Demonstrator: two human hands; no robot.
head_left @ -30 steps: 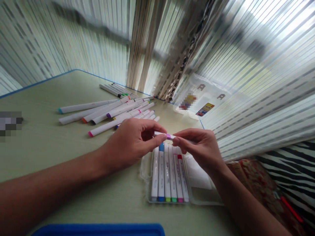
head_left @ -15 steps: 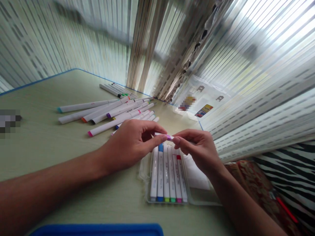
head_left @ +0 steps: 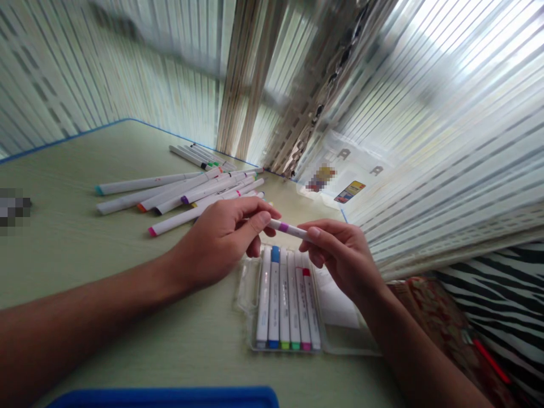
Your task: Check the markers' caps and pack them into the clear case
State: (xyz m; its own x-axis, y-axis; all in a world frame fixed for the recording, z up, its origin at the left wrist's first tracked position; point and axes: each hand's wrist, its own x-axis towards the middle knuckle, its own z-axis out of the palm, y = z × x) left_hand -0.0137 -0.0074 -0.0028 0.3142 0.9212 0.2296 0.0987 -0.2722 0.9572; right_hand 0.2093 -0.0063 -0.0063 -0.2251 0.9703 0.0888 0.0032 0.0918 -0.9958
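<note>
A white marker with a purple band [head_left: 283, 227] is held between my two hands, above the far end of an open clear case. My left hand [head_left: 232, 235] pinches its left end between thumb and fingers. On the other end, my right hand [head_left: 340, 249] closes with thumb and fingertips, hiding that tip. Below them, several white markers [head_left: 284, 306] with coloured ends lie side by side in the clear plastic case [head_left: 250, 334]. Its transparent lid [head_left: 351, 337] lies flat to the right, partly under my right forearm.
Beyond my left hand, a loose pile of white markers [head_left: 178, 192] spreads over the table [head_left: 127, 323]. A clear box with labels [head_left: 352, 170] stands by the striped curtain [head_left: 170, 90]. A blue edge [head_left: 170, 396] shows at the near side, zebra-striped fabric [head_left: 501, 294] at the right.
My left hand has shifted slightly left and up along the marker, baring more of its body and purple band. The right hand keeps its grip. The view has moved slightly.
</note>
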